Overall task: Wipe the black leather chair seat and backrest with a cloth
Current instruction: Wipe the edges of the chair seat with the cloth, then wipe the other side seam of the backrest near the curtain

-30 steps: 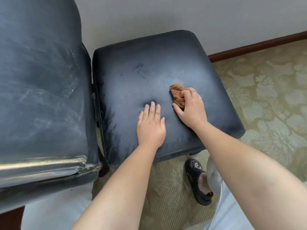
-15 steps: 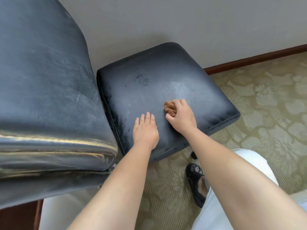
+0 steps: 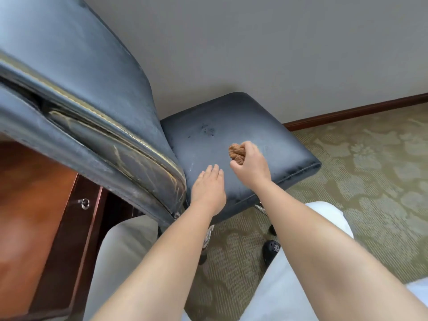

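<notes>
Head view, change: we've pulled back and up vs 1 s ago; backrest (image 3: 76, 93) now fills the left.
R hand (image 3: 251, 166): clenched round bunched cloth (image 3: 236, 154), mid seat (image 3: 234, 126), seemingly lifted off it.
L hand (image 3: 209, 187): flat, fingers straight, on the seat nr front edge.
Meaning: seat pass prob. ending; we judge backrest next.
</notes>
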Demonstrator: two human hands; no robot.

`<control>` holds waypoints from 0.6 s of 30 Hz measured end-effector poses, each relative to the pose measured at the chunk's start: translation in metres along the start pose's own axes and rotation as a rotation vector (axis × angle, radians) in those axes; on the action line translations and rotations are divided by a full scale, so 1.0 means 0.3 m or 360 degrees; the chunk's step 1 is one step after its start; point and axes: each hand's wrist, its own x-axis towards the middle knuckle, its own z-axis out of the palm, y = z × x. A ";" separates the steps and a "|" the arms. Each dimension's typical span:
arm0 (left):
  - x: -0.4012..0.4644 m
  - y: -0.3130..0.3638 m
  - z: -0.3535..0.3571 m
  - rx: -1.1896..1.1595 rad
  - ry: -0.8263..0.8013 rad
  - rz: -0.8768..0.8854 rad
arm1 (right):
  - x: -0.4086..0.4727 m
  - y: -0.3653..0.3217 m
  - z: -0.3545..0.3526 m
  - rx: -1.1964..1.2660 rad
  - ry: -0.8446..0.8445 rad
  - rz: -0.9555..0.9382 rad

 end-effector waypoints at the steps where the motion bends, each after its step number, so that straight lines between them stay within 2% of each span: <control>1: -0.017 0.005 -0.015 0.0028 0.0018 0.0023 | -0.012 -0.017 -0.012 0.0017 0.0014 -0.0016; 6: -0.099 0.018 -0.070 0.0239 0.0130 0.0222 | -0.062 -0.100 -0.074 0.0040 0.0056 -0.0112; 12: -0.184 0.014 -0.118 0.0216 0.0338 0.0322 | -0.107 -0.190 -0.140 0.0027 0.0150 -0.0197; 18: -0.268 -0.021 -0.174 0.0401 0.0492 0.0456 | -0.167 -0.268 -0.199 0.0024 0.0224 -0.0246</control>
